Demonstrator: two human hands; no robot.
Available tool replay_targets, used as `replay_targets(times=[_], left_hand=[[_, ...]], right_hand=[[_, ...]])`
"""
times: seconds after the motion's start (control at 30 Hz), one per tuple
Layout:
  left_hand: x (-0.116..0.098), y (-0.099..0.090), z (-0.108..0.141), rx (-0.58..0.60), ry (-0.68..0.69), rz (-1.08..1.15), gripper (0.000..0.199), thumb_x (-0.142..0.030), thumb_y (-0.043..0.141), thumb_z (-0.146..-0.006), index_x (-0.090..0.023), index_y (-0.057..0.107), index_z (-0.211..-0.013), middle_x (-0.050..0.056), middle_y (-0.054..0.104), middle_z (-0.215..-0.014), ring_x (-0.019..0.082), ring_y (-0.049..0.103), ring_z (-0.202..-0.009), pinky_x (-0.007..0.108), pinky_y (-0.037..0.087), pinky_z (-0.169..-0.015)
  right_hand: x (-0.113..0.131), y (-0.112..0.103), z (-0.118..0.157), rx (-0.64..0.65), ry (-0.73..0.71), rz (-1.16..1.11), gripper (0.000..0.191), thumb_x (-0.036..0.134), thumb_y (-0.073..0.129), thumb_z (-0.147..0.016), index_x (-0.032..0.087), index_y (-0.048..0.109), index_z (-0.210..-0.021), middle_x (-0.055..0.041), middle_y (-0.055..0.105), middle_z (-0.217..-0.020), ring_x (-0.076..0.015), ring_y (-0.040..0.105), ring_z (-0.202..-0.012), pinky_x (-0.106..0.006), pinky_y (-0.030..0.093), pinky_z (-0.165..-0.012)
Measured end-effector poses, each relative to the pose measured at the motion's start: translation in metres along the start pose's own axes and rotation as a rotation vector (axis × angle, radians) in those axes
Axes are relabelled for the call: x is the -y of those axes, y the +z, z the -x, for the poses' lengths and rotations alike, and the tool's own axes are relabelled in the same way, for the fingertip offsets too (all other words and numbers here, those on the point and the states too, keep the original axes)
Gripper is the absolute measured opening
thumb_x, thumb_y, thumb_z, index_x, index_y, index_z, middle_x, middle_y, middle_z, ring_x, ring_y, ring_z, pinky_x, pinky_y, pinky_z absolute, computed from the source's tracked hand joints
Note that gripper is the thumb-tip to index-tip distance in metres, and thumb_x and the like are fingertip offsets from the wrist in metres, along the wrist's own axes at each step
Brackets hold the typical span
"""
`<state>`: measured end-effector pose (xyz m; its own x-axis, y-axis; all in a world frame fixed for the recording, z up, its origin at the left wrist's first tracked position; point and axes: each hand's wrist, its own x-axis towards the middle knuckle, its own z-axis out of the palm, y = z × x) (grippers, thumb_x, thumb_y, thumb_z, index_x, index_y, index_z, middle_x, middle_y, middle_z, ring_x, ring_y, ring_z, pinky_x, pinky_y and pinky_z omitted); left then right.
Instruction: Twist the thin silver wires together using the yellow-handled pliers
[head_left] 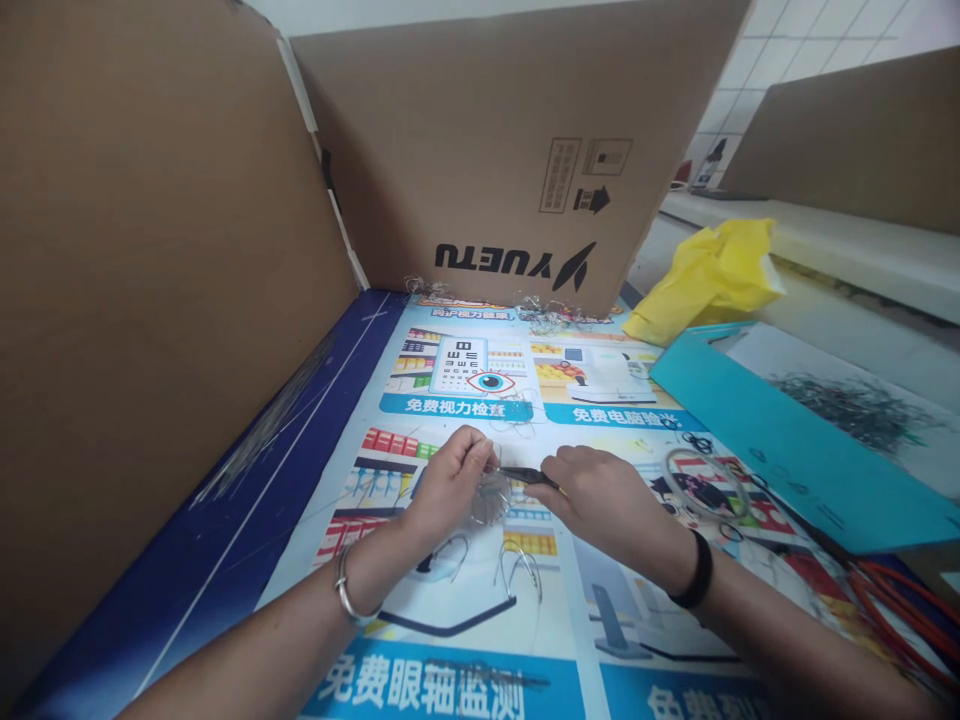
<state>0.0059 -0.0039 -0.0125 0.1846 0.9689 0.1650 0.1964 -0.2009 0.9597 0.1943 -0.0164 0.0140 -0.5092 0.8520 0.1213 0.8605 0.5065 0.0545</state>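
Presumably wirework step: left hand (454, 478) pinches wire loops (491, 503) above printed tabletop (551, 632); right hand (596, 490) closed round pliers (527, 475), tips near pinch. Next move likely calls for firm left hold, careful tip placement.

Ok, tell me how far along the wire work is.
Curved wires between the forearms look already shaped. The left hand holds looped wire; the right hand holds pliers at it. Straight wires on the left seem unworked; how many remain is unclear.
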Motion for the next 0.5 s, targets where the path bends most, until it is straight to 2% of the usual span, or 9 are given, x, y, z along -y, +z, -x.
replay_targets(times=[0.27, 0.5], left_hand=[[0.001, 0.001, 0.000, -0.006, -0.010, 0.037, 0.024, -0.031, 0.037, -0.089, -0.018, 0.048, -0.072, -0.002, 0.049, -0.069, 0.013, 0.046, -0.068, 0.024, 0.036, -0.067], [0.003, 0.002, 0.001, -0.027, -0.027, 0.093, 0.023, -0.031, 0.037, -0.090, -0.018, 0.047, -0.074, -0.001, 0.051, -0.070, 0.013, 0.047, -0.068, 0.025, 0.038, -0.067]], right_hand=[[0.001, 0.004, 0.000, -0.023, -0.006, 0.013, 0.033, 0.043, 0.040, -0.089, 0.019, 0.058, -0.075, -0.0039, 0.059, -0.071, -0.0167, 0.054, -0.069, -0.028, 0.030, -0.059], [0.001, 0.013, 0.001, -0.107, -0.033, 0.087, 0.034, 0.044, 0.041, -0.089, 0.018, 0.055, -0.072, -0.0029, 0.057, -0.066, -0.0157, 0.051, -0.062, -0.028, 0.026, -0.054]])
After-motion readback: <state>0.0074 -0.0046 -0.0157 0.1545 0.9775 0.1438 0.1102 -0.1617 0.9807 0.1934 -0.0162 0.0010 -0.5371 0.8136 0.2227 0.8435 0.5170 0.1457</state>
